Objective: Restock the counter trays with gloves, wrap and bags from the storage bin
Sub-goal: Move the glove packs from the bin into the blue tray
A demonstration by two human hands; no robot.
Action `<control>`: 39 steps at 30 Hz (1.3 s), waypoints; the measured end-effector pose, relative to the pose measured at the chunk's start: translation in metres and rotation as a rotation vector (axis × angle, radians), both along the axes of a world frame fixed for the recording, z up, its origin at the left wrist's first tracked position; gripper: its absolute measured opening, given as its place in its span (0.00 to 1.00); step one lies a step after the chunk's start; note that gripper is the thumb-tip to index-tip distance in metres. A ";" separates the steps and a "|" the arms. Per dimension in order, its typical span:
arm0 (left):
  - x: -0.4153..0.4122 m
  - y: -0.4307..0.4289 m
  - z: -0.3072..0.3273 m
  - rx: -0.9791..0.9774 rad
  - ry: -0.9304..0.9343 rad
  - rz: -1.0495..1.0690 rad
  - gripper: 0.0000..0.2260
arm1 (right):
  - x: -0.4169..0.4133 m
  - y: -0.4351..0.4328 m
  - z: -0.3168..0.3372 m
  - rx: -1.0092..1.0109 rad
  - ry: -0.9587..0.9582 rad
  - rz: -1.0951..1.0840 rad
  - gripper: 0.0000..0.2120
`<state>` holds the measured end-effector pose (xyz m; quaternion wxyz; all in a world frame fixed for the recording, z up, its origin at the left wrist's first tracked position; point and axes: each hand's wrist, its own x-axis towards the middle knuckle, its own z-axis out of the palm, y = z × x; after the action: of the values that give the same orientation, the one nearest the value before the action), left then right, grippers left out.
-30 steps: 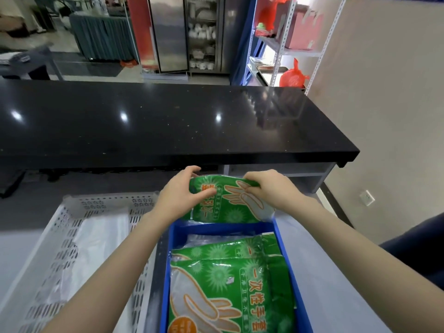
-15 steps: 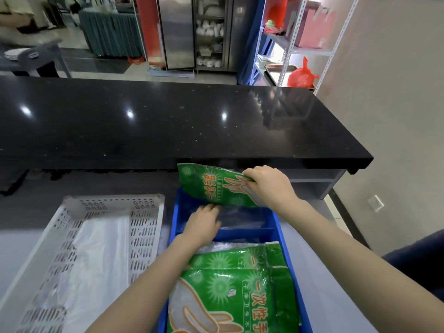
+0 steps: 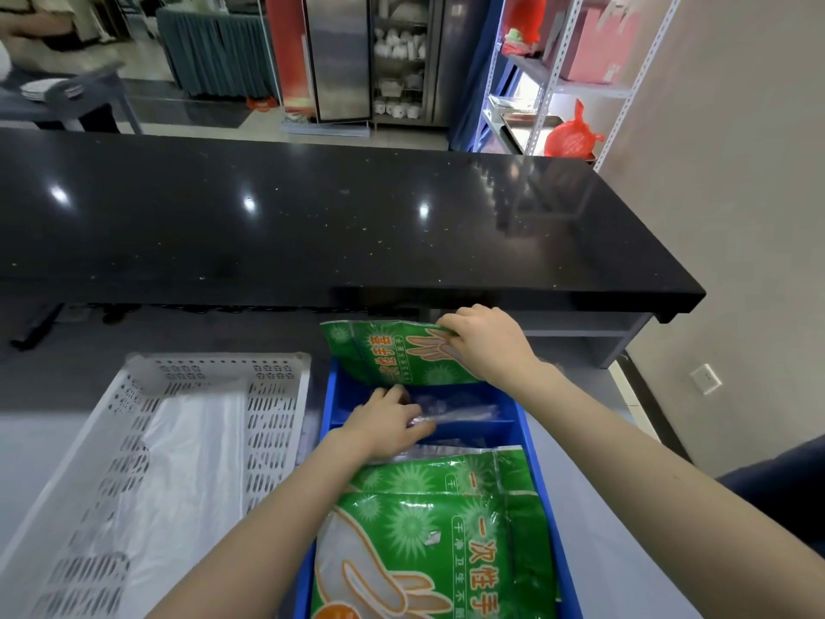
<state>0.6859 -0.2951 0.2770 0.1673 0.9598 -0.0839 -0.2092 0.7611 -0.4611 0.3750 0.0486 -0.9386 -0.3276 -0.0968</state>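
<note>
My right hand grips the top edge of a green pack of disposable gloves and holds it tilted up above the far end of the blue tray. My left hand reaches into the tray's far compartment, fingers curled on a clear plastic packet lying there. Whether it grips the packet I cannot tell. More green glove packs fill the tray's near compartment. A white perforated basket with clear plastic bags stands to the left.
A long black counter overhangs just behind the trays, low above the raised pack. The trays rest on a grey work surface. A wall with a socket is on the right; metal shelving stands beyond.
My left hand let go of the green pack and dropped into the blue tray's far compartment, onto the clear packet. My right hand lifted the pack by its top edge.
</note>
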 end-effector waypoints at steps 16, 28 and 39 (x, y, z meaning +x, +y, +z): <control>-0.025 0.021 0.036 -0.010 -0.464 -0.163 0.20 | -0.006 0.012 -0.014 -0.081 0.463 -0.047 0.14; -0.026 0.023 0.040 -0.049 -0.528 -0.105 0.19 | -0.018 0.009 -0.059 0.081 0.074 -0.036 0.20; -0.031 0.022 0.036 -0.026 -0.500 -0.111 0.17 | -0.020 0.006 -0.072 -0.085 0.569 -0.029 0.19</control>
<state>0.6545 -0.2730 0.3127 0.1418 0.9734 -0.1780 0.0270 0.7412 -0.4549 0.3029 0.0977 -0.9338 -0.2911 0.1836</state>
